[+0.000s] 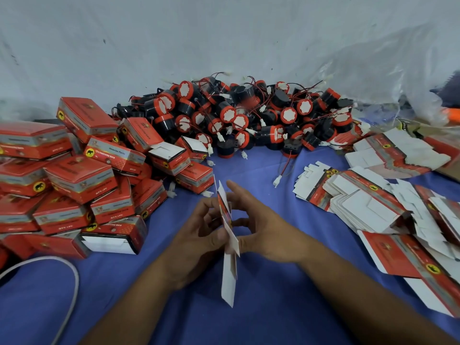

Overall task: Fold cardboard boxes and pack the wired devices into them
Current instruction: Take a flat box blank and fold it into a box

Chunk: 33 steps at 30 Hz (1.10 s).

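A flat, unfolded red-and-white cardboard box stands on edge between my hands above the blue cloth. My left hand pinches it from the left with curled fingers. From the right, my right hand holds it between thumb and fingers, the index finger stretched out. Behind lies a heap of black-and-red round wired devices with white connectors. Folded red boxes are piled at the left. Stacks of flat box blanks lie at the right.
A blue cloth covers the work surface. A white cable loops at the lower left. Crumpled clear plastic rises at the back right against a pale wall. One loose connector wire lies in front of the device heap.
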Each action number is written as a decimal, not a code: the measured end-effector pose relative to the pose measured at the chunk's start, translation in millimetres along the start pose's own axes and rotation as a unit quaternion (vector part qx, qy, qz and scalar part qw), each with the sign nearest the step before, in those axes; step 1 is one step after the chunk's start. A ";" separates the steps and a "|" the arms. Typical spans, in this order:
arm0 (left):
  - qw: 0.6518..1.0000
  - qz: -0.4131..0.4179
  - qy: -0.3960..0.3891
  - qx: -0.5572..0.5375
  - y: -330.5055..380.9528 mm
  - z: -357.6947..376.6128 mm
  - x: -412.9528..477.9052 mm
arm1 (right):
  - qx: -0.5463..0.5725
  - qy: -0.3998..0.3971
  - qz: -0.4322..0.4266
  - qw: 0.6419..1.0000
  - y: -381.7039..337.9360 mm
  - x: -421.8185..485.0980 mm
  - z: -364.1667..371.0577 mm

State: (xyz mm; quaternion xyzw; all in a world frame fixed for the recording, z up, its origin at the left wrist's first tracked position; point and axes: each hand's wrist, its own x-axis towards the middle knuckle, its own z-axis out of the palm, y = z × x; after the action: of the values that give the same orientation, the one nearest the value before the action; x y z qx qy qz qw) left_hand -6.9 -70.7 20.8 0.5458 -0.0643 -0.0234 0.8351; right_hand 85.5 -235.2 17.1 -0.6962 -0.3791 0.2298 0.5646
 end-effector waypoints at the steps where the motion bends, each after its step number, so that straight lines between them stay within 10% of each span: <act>1: 1.000 -0.004 -0.003 -0.020 0.7 1.0 -0.5 | 0.014 -0.016 0.012 1.000 -1.4 0.0 -2.4; 20: 0.986 -0.064 0.157 0.005 5.7 -14.2 3.6 | -0.103 0.103 -0.070 0.987 2.9 -11.1 -20.7; 27: 0.978 0.043 0.157 0.133 -9.7 -10.3 3.7 | -0.286 0.108 -0.142 0.941 2.2 -6.2 -0.7; 33: 0.975 0.059 0.174 0.127 -7.9 -5.1 2.3 | -0.198 0.125 -0.030 0.972 4.7 -4.1 2.0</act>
State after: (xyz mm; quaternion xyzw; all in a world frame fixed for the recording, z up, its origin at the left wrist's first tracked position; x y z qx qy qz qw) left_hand -3.7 -69.4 11.7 0.6382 0.0470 0.1297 0.7574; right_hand 82.8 -237.6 11.6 -0.8053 -0.3646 0.0446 0.4653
